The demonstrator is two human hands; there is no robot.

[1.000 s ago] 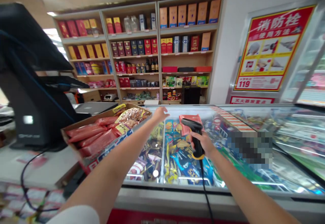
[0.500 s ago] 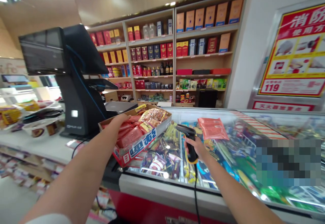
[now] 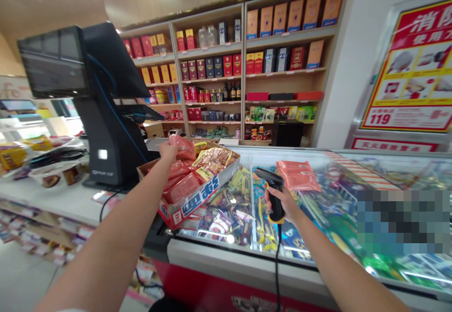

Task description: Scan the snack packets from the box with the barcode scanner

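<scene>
Over the freezer [image 3: 240, 259], right hand [image 3: 286, 203] grips barcode scanner [image 3: 270, 177].

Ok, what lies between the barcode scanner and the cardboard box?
Between the barcode scanner and the cardboard box, the head view shows the glass top of a display chest, with snack packets beneath it.

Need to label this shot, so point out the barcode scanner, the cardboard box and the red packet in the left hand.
Barcode scanner [image 3: 274, 184]: head view, on its black head.
Cardboard box [image 3: 193, 202]: head view, on its printed front wall.
Red packet [image 3: 184, 147]: head view, on its upper middle.
</scene>
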